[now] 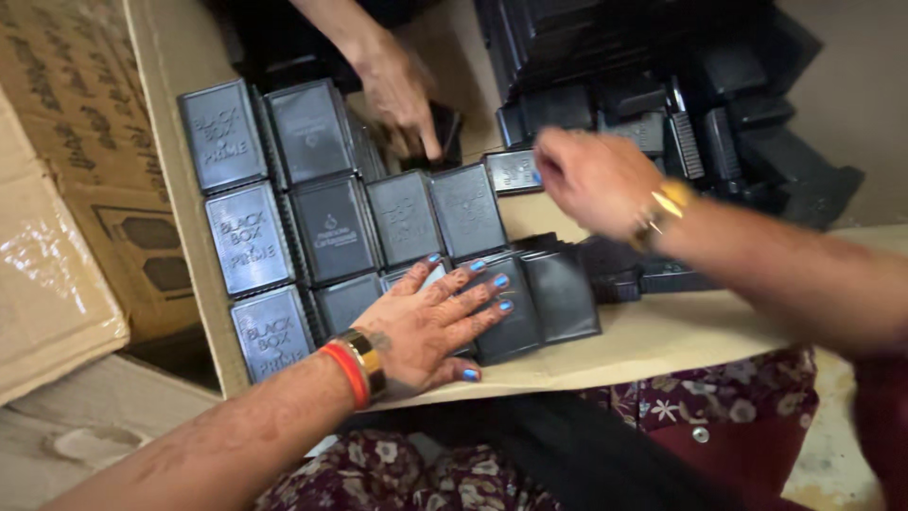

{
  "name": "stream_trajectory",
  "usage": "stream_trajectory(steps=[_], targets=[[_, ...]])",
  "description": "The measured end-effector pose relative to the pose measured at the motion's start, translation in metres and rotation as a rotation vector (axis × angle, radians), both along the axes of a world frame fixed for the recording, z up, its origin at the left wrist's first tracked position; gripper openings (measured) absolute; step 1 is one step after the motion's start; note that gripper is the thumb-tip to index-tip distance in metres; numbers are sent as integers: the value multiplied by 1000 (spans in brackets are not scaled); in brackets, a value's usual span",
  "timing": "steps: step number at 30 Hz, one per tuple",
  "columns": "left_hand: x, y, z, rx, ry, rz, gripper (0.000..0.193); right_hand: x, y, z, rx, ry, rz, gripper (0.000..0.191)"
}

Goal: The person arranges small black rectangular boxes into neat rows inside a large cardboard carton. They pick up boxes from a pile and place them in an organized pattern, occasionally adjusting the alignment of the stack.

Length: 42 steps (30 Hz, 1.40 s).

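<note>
Flat black plastic boxes [333, 227] lie packed in rows inside an open cardboard carton [175, 142]. My left hand [430, 322], with blue nails and red and gold bangles, rests flat with its fingers spread on the front row of boxes. My right hand [591, 178], wearing a gold bangle and blurred, has its fingers curled on the edge of a small black box [511, 172] at the far end of the rows. Another person's hand [397, 90] reaches in from the top and touches a dark box [446, 132] at the back.
A heap of loose black boxes and lids [662, 104] fills the upper right. A folded cardboard flap [57, 189] lies at left. The carton's front flap [653, 341] runs over my lap, which is covered in floral fabric [738, 407].
</note>
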<state>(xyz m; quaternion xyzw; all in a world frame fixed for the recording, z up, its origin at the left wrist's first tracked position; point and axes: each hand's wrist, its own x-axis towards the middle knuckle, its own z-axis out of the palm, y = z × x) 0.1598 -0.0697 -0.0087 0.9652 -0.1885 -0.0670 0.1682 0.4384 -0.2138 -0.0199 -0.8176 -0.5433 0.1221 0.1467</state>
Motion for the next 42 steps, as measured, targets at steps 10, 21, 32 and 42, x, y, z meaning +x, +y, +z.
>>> stream_trajectory(steps=[10, 21, 32, 42], targets=[[20, -2, 4, -29, 32, -17, 78, 62, 58, -144, -321, -157, 292, 102], [12, -7, 5, -16, 67, -10, 74, 82, 10, 4, -296, 320, -53, 108], [40, -55, 35, -60, -3, 52, 83, -61, -103, 7, -362, 374, -32, 76], [81, -65, 8, 12, 107, -13, 82, 80, -83, -51, -441, 311, 459, 80]])
